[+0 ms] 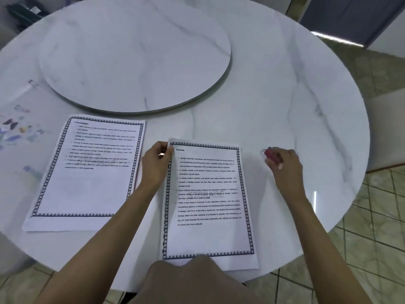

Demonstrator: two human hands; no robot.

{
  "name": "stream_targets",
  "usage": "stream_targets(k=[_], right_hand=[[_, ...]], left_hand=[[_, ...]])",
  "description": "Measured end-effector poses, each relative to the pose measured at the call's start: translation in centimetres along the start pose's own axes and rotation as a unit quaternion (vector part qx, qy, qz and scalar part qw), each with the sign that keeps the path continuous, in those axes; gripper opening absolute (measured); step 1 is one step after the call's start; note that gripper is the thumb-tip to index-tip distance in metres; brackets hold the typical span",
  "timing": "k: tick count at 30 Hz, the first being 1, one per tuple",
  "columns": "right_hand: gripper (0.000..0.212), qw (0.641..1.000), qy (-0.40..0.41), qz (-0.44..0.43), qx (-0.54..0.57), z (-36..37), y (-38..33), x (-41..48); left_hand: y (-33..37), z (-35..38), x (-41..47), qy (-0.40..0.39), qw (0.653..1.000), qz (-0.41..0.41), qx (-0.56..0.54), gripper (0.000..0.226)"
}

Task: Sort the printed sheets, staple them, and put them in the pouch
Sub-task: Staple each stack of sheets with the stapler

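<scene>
Head view: left hand (156, 161) pinches the top-left corner of the STORAGE sheets (208, 200) lying between both hands; right hand (285, 168) curls around a red stapler (271, 156). Loosening that pinch could let pages slip, stapling them crooked.

Looks down on a round marble tabletop (285, 106) carrying a raised marble turntable (135, 55). Finds the left grip (156, 160) pinching the upper left corner of the near sheets (208, 194), headed STORAGE and lying flat. Finds the right grip (282, 163) curled round a small red stapler (271, 157) just right of those sheets. Shows a second bordered stack (87, 172) flat to the left, and beyond it a clear pouch (19, 128) with coloured prints.
</scene>
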State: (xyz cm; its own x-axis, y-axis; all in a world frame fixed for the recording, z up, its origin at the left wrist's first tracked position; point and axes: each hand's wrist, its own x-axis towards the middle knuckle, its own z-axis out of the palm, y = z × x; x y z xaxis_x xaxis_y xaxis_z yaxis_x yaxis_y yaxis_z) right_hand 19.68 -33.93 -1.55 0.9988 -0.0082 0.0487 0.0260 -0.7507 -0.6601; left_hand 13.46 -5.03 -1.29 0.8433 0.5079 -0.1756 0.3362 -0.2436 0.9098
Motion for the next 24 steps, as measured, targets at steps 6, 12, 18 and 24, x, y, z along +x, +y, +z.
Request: stream_targets(k=[6,12,18,24], right_hand=[[0.069,0.984,-0.088,0.06,-0.144,0.3,2.3,3.4],[0.04,0.977,-0.121,0.068,-0.164,0.5,2.0,3.9],[0.029,0.981,-0.152,0.034,0.119,1.7,-1.3,2.2],[0.028,0.916,-0.156,-0.001,0.369,4.0,-7.3,0.2]], left_hand=[[-0.8,0.2,-0.5,-0.013,1.0,-0.015,0.001,0.012],[-1.3,0.3,-0.8,0.025,1.0,-0.011,-0.008,0.018],[-1.4,0.5,-1.5,0.055,0.997,0.014,-0.043,0.008],[-0.6,0.2,-2.1,0.074,0.994,0.055,-0.052,0.005]])
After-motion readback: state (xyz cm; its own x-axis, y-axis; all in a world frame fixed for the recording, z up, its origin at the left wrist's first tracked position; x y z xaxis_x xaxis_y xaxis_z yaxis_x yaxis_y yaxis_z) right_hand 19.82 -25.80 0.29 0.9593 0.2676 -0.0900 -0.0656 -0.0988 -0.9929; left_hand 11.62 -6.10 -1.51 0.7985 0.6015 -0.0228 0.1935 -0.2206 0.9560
